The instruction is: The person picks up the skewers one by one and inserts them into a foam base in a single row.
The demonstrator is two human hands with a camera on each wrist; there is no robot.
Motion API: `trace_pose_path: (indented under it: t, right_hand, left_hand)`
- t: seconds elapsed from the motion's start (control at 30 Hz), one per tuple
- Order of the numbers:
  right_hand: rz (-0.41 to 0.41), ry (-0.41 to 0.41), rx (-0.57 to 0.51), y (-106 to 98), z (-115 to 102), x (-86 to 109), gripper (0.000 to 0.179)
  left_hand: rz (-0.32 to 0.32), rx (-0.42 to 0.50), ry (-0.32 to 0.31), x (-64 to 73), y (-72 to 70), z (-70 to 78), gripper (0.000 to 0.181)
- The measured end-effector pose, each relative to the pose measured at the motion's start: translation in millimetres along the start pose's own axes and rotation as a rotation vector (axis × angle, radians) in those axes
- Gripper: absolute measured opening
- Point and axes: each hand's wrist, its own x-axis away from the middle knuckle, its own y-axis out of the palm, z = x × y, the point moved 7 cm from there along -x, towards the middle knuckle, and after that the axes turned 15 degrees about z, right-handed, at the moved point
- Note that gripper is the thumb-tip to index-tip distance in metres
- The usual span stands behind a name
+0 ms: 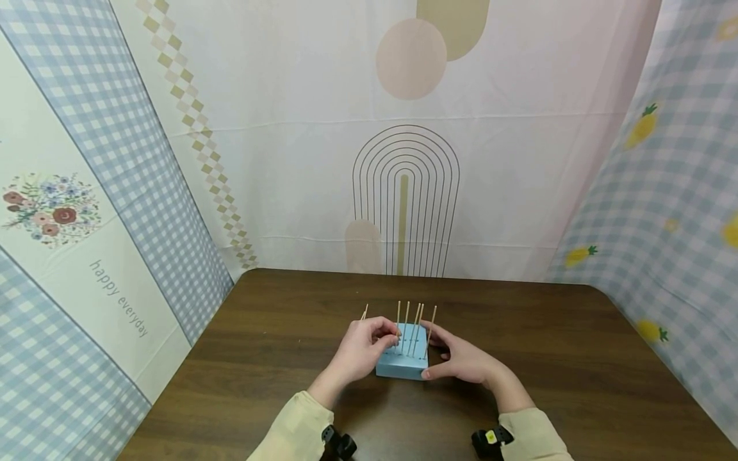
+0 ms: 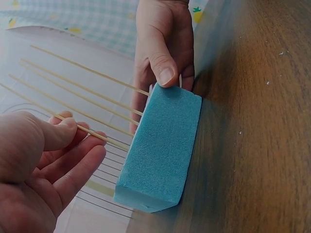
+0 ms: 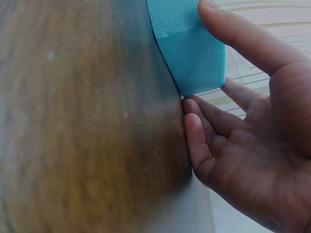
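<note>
A light blue foam block [image 1: 400, 369] rests on the table with several thin wooden sticks [image 2: 87, 69] standing in its top. At its left side, my left hand [image 1: 363, 346] pinches one wooden stick [image 2: 112, 142] between thumb and fingers. The lower end of that stick meets the block's top edge in the left wrist view; how deep it goes cannot be seen. Around the block's right end, my right hand [image 1: 464, 363] grips with the thumb on the front face and fingers behind. Two stick tips [image 1: 364, 312] show behind my left hand; their lower parts are hidden.
The dark brown wooden table [image 1: 277, 358] spreads around the block, with a few pale crumbs on it. A white patterned cloth [image 1: 300, 192] hangs behind the table's far edge. Checked cloths hang on the left [image 1: 115, 128] and right [image 1: 669, 192].
</note>
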Motion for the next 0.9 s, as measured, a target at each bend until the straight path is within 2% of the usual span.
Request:
trace_pose_path:
  t: [0.9]
  right_hand:
    - [-0.003, 0.004, -0.002, 0.0, 1.1, -1.8, 0.105]
  left_hand:
    - [0.006, -0.008, -0.016, -0.9, -0.4, -0.9, 0.006]
